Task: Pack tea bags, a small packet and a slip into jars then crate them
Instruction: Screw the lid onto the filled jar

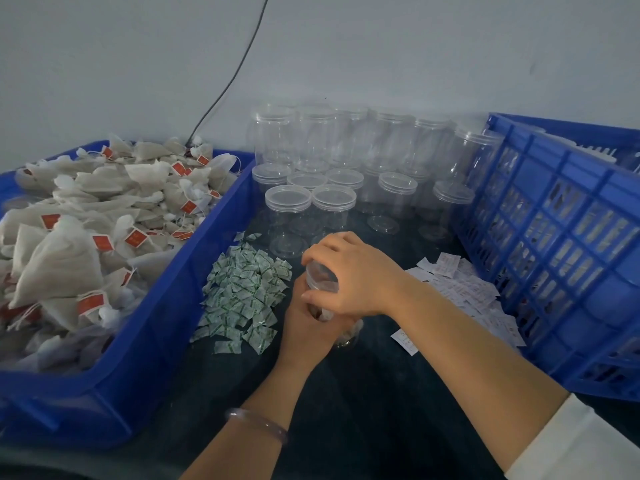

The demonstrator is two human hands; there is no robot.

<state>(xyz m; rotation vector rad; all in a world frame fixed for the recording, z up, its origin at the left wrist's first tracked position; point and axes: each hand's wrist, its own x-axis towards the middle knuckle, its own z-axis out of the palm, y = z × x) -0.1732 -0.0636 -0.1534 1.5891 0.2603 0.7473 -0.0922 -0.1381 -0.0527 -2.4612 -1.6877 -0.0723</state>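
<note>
Left hand (304, 329) grips the jar (323, 311), right hand (356, 271) clasps its lid (320, 277).

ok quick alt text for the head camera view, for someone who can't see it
A person's left-hand grip holds a clear jar over a dark table while the right-hand grip curls over its lid. A blue bin of tea bags sits left, a blue crate right, with small packets, paper slips and empty lidded jars between.

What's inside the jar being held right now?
Inside the jar, pale and brownish tea-bag-like contents show through the clear wall. The left hand and right hand cover the rest of it.
</note>
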